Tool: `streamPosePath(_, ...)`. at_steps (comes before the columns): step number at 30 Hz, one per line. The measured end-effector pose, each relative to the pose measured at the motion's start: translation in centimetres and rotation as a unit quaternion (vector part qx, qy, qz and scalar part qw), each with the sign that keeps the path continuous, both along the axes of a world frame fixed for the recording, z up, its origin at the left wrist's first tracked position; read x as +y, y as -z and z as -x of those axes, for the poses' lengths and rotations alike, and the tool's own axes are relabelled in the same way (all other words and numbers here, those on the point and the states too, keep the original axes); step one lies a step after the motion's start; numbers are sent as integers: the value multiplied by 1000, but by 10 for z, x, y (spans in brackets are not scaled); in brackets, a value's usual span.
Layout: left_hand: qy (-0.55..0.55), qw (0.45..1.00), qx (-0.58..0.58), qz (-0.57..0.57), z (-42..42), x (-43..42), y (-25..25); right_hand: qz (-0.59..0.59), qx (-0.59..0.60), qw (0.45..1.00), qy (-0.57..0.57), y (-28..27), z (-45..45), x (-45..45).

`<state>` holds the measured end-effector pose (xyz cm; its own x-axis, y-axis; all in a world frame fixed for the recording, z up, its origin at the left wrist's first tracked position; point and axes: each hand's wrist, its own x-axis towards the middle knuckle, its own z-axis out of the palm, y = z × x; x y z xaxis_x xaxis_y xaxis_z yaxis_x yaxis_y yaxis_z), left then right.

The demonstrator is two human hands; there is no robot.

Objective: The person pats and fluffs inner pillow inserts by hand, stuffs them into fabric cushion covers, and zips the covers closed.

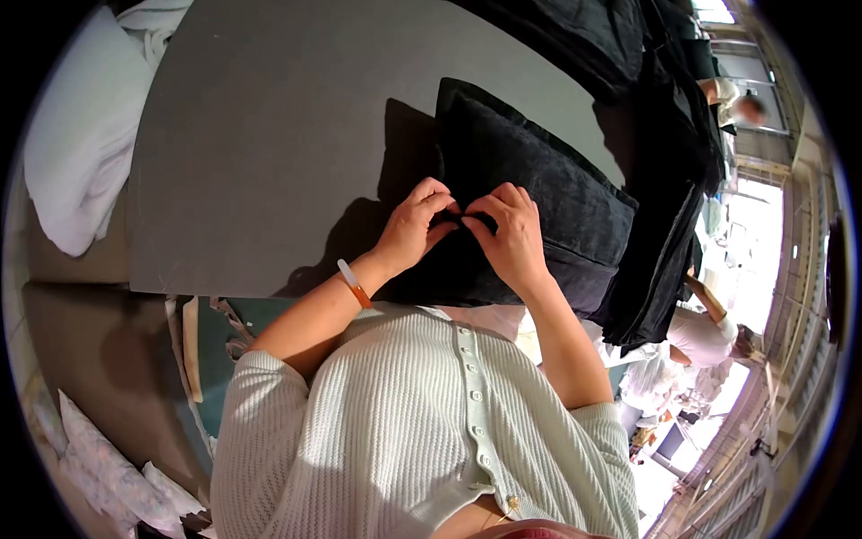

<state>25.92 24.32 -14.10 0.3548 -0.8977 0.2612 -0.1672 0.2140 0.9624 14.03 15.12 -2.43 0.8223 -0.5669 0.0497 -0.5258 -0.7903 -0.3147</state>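
A black velvety cushion cover (557,198) with a flat flanged edge lies at the front of the grey table, directly before me. My left hand (419,223) pinches its dark fabric near the left side, thumb and fingers close together. Right beside it, my right hand (508,226) pinches the same fabric, so both sets of fingertips almost meet. Whatever small part sits between the fingertips is too dark to make out. A seam or fold line runs across the cover to the right of my right hand.
More black fabric (660,180) is heaped along the table's right side and far edge. The grey tabletop (269,135) stretches left. White material (85,126) lies at the far left, and a patterned pillow (112,458) sits lower left. Two people (700,337) (725,97) are at the right.
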Motion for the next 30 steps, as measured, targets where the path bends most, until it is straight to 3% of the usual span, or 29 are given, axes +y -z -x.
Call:
streamPosePath(16, -64, 970, -203, 121, -10, 0, 9, 9, 9, 1000, -23, 3, -2, -2)
streamPosePath(25, 59, 988, -134, 44, -26, 0, -2, 26, 53, 994, -93, -3, -2, -8)
streamPosePath(30, 26, 995, -90, 13, -25, -4, -12, 35, 103, 991, -73, -2, -9, -7)
